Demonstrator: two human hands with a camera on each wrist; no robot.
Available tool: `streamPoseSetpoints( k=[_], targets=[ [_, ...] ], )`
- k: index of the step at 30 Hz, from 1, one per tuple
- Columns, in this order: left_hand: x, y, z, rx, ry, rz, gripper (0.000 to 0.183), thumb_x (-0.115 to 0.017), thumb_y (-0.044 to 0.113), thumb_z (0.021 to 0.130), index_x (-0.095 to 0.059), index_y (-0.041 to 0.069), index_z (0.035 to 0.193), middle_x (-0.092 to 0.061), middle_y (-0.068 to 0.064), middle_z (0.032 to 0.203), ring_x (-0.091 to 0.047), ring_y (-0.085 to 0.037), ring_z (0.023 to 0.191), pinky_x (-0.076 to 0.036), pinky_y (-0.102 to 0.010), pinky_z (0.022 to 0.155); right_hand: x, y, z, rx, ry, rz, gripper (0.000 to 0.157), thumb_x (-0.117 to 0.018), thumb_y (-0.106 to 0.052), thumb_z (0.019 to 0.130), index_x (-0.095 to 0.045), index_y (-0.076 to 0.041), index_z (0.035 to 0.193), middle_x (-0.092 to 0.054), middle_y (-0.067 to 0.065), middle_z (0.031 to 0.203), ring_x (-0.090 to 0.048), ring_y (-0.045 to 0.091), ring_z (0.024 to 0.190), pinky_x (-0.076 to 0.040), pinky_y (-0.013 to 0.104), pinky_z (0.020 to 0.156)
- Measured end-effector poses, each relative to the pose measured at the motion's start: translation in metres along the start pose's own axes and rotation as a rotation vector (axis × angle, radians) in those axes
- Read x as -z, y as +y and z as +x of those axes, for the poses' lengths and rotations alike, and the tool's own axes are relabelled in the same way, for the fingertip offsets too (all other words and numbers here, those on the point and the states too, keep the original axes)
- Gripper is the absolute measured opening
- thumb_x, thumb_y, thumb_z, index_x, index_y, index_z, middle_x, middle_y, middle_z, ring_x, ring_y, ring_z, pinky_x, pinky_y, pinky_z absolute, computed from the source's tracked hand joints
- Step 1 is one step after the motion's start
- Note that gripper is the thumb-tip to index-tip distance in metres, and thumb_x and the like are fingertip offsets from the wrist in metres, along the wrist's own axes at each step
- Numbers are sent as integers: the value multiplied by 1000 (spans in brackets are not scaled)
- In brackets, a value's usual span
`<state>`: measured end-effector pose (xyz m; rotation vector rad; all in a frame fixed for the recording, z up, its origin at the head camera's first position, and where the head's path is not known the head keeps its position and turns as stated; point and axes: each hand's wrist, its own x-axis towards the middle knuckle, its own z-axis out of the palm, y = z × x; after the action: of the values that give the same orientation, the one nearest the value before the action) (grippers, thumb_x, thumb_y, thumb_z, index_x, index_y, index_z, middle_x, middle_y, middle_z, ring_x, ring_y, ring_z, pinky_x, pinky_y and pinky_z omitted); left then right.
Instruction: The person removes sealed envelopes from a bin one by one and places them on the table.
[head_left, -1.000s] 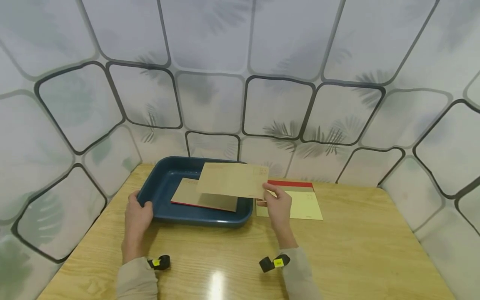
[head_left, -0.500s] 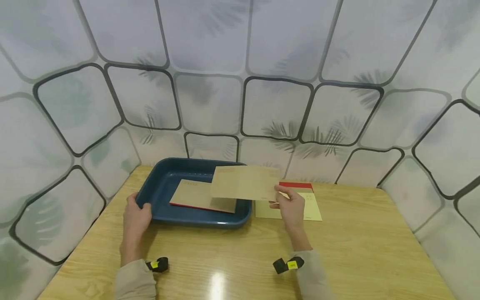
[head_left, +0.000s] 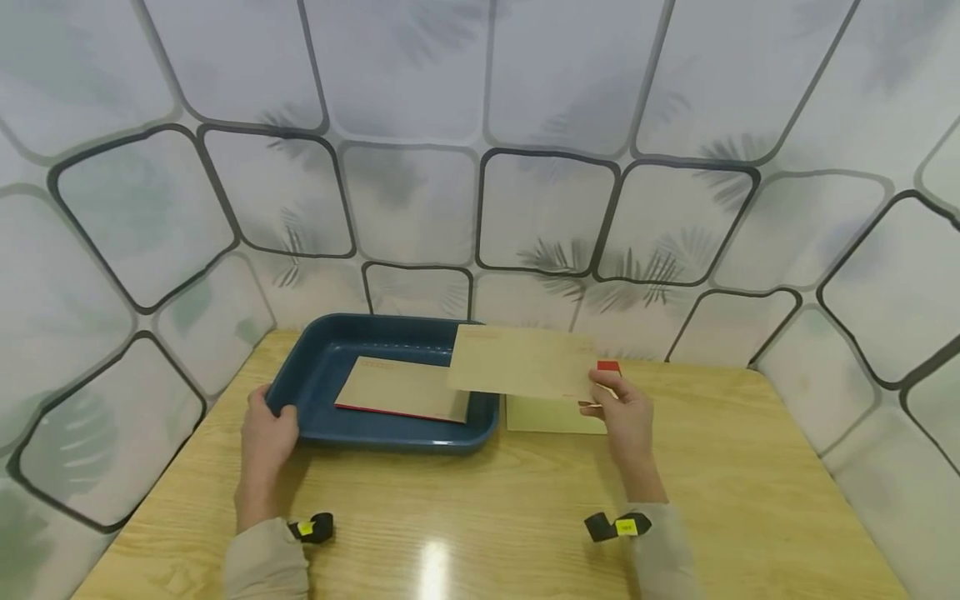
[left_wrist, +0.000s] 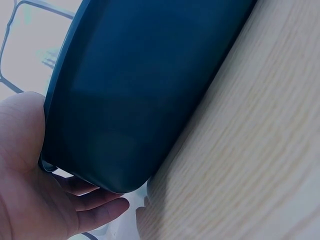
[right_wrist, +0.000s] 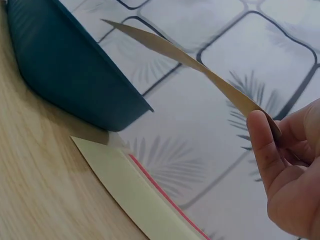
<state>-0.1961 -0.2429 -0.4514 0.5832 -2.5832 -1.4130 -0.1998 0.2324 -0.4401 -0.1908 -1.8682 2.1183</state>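
A tan envelope [head_left: 525, 362] is pinched at its right end between the thumb and fingers of my right hand [head_left: 626, 417]. It hangs in the air, its left end overlapping the right rim of a blue tray [head_left: 427, 444] in the head view. The right wrist view shows the envelope [right_wrist: 185, 57] edge-on, slightly bent, well above the table. My left hand [head_left: 268, 433] grips the tray's left corner, thumb over the rim and fingers along the outside wall [left_wrist: 125, 110]. Inside the tray lies another tan envelope [head_left: 397, 390] with a red edge showing beneath it.
Right of the tray, a pale yellow envelope [head_left: 555, 415] lies on the wooden table [head_left: 480, 517], with a red one [head_left: 609, 365] showing behind it. A patterned fabric wall [head_left: 540, 208] stands directly behind the tray and at both sides.
My right hand has moved to the right with the tan envelope, from over the tray to mostly over the yellow envelope. The left hand keeps its grip on the tray.
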Motion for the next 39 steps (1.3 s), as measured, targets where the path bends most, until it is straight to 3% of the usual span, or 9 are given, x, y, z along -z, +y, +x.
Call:
streamPoseSetpoints(
  k=[6,13,20,24,31,39],
  targets=[
    [-1,-1,0,7,-9,-2,63,-36,15,98,-16,-5,154,-29,-37,150,-32,-52,137,-28,-63,110,23,-3,5,-48,77,30,25,-55,9,94,-61,18,117,-68,-4,103,-69,10,71,-58,24,63],
    [0,0,3,18,-19,4,64,-36,16,98,-14,-4,155,-27,-38,151,-31,-53,137,-27,-64,110,57,1,8,-151,153,-16,23,-55,6,95,-66,10,116,-65,-4,101,-69,12,65,-58,23,63],
    [-1,-2,5,18,-17,8,64,-36,15,97,-14,-5,155,-27,-39,150,-31,-53,137,-27,-64,110,81,7,8,-222,126,-90,21,-53,7,94,-72,2,103,-67,-7,89,-67,10,62,-57,23,62],
    [-1,-3,4,13,-9,3,64,-36,15,97,-15,-5,154,-29,-38,149,-32,-53,136,-27,-64,110,85,10,8,-240,71,-210,25,-51,6,94,-65,12,114,-63,-6,91,-66,8,61,-57,22,62],
    [0,-3,4,-3,1,-11,63,-36,15,97,-18,-5,154,-31,-38,148,-35,-52,134,-29,-64,108,80,17,9,-267,-17,-414,34,-50,7,89,-58,20,119,-63,19,103,-64,9,57,-56,23,57],
    [-1,-4,4,-2,9,-15,62,-37,14,97,-19,-4,153,-32,-38,148,-35,-51,134,-29,-63,109,82,19,9,-285,-24,-456,36,-49,6,88,-58,20,119,-64,21,100,-63,10,57,-56,24,54]
  ],
)
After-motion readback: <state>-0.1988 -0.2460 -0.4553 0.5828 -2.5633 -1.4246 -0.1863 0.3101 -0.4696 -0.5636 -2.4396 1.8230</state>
